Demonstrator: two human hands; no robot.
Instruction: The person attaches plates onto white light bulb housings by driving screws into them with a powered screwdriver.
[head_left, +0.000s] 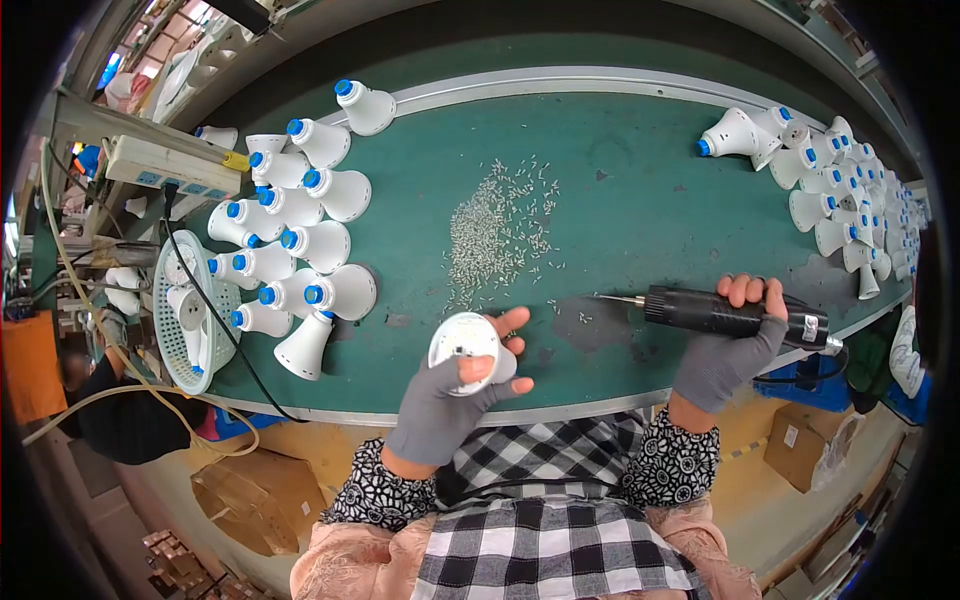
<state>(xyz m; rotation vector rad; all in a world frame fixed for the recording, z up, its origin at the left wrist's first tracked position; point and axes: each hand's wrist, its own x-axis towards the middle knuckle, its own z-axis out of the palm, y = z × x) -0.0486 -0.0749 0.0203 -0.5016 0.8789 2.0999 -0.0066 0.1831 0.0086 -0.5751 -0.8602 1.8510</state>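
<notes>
My left hand (450, 390), in a grey fingerless glove, grips a white lamp housing (466, 340) with its round open end facing up. The thumb presses on the flat disc inside the rim. My right hand (735, 340), gloved the same way, is wrapped round a black electric screwdriver (690, 311). Its thin bit points left, above the green table, near a few loose screws. A spread pile of small silvery screws (490, 240) lies on the table beyond my left hand.
White lamp housings with blue caps (345, 195) stand and lie at the left; many more (835, 180) crowd the right end. A pale plastic basket (170, 330) holds white parts. A power strip (165, 165) with a black cord is at the left. Cardboard boxes (258, 500) sit below the table.
</notes>
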